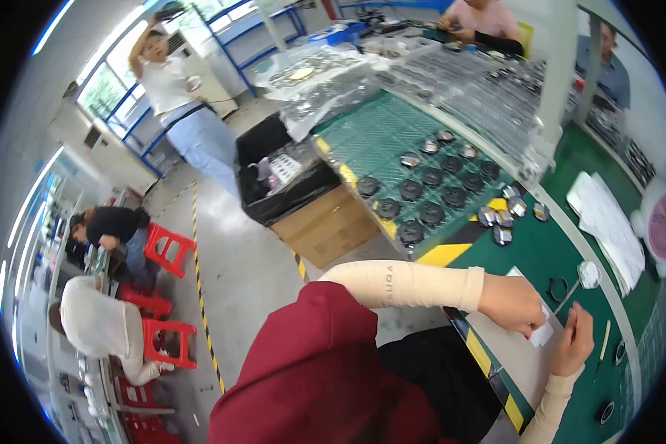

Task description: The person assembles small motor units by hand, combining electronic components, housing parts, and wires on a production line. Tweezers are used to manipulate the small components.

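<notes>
My left hand (513, 305), in a beige sleeve, reaches in from the left with its fingers closed on the edge of a small white paper piece (543, 331). Facing it is my right hand (574, 342), fingers bent close together at the paper's other side; whatever they hold is hidden. Under both lies a pale grey sheet (512, 358) on the green mat. A thin rod (567, 296) slants between the hands toward a round white piece (588, 274). Just beyond my left hand sits a black ring (557, 288).
Several black round parts (431, 214) stand on a clear-covered green surface, with silver-and-black parts (502, 219) nearby. White sheets (605, 226) lie at right, near a pale stick (604, 340). A lined carton (325, 226) stands beside the bench. People work around; red stools (169, 342) stand left.
</notes>
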